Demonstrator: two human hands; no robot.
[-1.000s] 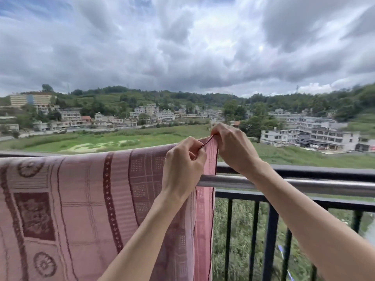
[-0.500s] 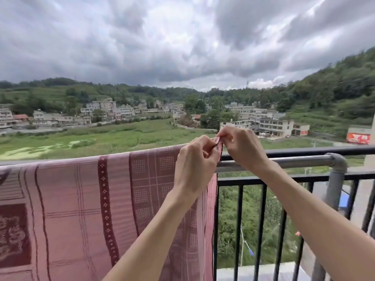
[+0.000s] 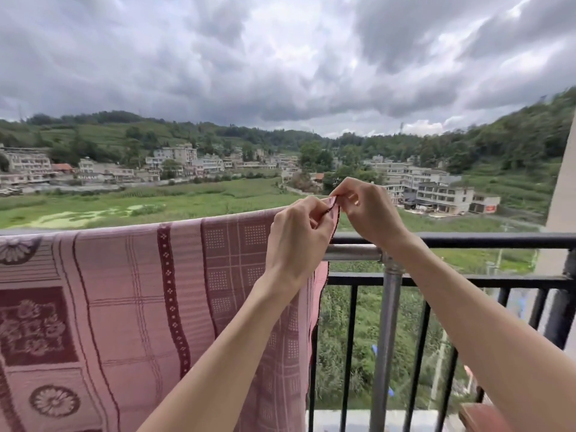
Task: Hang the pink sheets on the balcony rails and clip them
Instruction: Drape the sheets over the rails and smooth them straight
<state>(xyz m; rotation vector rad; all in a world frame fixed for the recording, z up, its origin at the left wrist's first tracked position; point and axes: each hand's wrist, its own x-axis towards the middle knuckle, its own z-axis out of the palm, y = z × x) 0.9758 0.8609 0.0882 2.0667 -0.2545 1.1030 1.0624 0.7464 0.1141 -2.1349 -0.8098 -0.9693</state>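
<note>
A pink sheet (image 3: 131, 291) with dark red woven patterns hangs over the silver metal rail (image 3: 352, 253) and covers the left half of the view. My left hand (image 3: 296, 241) pinches the sheet's top right edge from the near side. My right hand (image 3: 367, 213) pinches the same raised corner from the right, just above the rail. The two hands touch at the corner. No clip is visible in either hand.
Behind the silver rail runs a black balcony railing (image 3: 467, 240) with vertical bars. A silver post (image 3: 388, 338) drops from the rail's joint. A wall edge (image 3: 561, 198) stands at far right. A reddish object (image 3: 480, 416) sits at the bottom right. Fields and buildings lie beyond.
The view has swung right along the rail, bringing the silver post and wall into sight. Both hands keep pinching the sheet's corner and have lifted it slightly above the rail.
</note>
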